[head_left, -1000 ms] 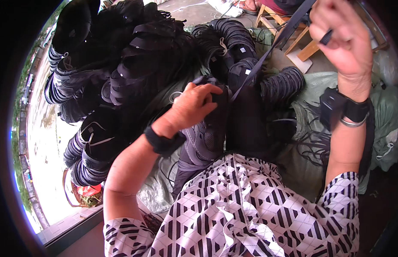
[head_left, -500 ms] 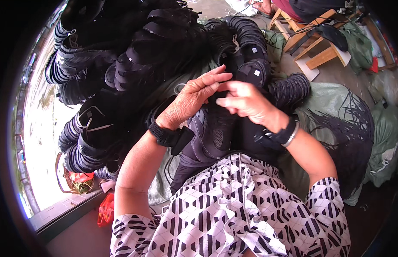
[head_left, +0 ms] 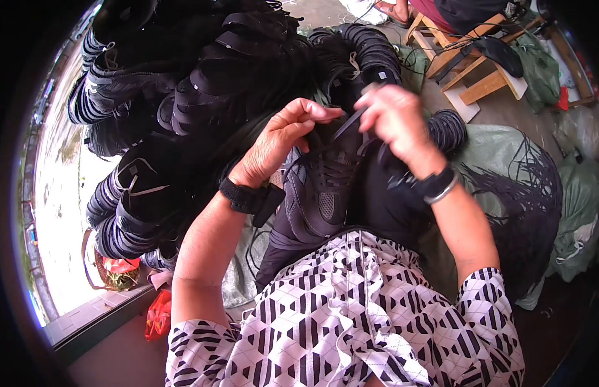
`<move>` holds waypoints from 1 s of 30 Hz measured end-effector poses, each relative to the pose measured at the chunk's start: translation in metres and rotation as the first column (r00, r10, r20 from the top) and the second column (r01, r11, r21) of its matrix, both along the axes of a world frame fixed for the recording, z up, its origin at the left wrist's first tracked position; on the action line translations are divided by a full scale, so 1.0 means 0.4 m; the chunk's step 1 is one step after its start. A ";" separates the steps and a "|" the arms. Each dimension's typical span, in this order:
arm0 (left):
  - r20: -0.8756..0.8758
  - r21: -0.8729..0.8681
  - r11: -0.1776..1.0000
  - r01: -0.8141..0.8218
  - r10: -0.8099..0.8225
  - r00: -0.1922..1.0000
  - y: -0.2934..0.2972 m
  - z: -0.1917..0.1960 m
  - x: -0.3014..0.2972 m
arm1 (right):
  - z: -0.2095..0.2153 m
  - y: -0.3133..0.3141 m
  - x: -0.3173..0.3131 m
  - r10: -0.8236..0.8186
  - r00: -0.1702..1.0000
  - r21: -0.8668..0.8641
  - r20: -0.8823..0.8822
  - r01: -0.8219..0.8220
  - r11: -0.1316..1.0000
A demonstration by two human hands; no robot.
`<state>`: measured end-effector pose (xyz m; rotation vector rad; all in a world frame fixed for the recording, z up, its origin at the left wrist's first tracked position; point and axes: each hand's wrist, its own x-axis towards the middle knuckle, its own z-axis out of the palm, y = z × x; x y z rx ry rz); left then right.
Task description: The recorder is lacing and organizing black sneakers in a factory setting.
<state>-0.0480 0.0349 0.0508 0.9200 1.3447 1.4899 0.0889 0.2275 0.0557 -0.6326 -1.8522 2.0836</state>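
A black shoe upper (head_left: pixel 332 187) with grey mesh at its toe lies across my lap, its toe toward me and dark lacing across its front. My left hand (head_left: pixel 290 132) is closed at the far left edge of this upper, fingers bent over it; the exact grip is partly hidden. A flat dark shoelace (head_left: pixel 348 124) runs slantwise from the upper to my right hand (head_left: pixel 396 119). That hand is raised to the right of the upper, closed on the lace, its fingers blurred by motion.
Big stacks of black shoe uppers (head_left: pixel 235 58) fill the left and far side. Many loose dark laces (head_left: pixel 506 187) lie over a pale green sack (head_left: pixel 493 145) on the right. Beyond stands a wooden stool (head_left: pixel 486 84), with another person (head_left: pixel 435 16) nearby. A red bag (head_left: pixel 159 316) sits lower left.
My hands, close together before, have parted. The right hand has moved up and right, drawing the lace; the left has shifted slightly down and left, and more of the upper's lacing shows.
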 end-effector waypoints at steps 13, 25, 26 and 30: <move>-0.977 -0.120 0.991 0.051 -0.128 0.171 0.023 0.048 0.065 | 0.046 0.206 0.132 -0.120 0.993 -0.172 0.018 0.122 0.978; -0.920 0.300 0.954 0.002 0.289 0.264 -0.047 -0.054 0.052 | 0.016 0.686 0.454 -0.467 0.871 -0.579 -0.152 0.305 0.756; -0.912 0.333 0.943 0.023 0.316 0.261 -0.042 -0.050 0.056 | 0.035 0.739 0.490 -0.712 0.698 -0.500 -0.075 0.591 0.633; -0.851 0.278 0.958 -0.065 0.277 0.446 -0.028 -0.043 0.055 | 0.207 0.843 0.611 -0.758 0.638 -0.605 -0.134 0.553 0.573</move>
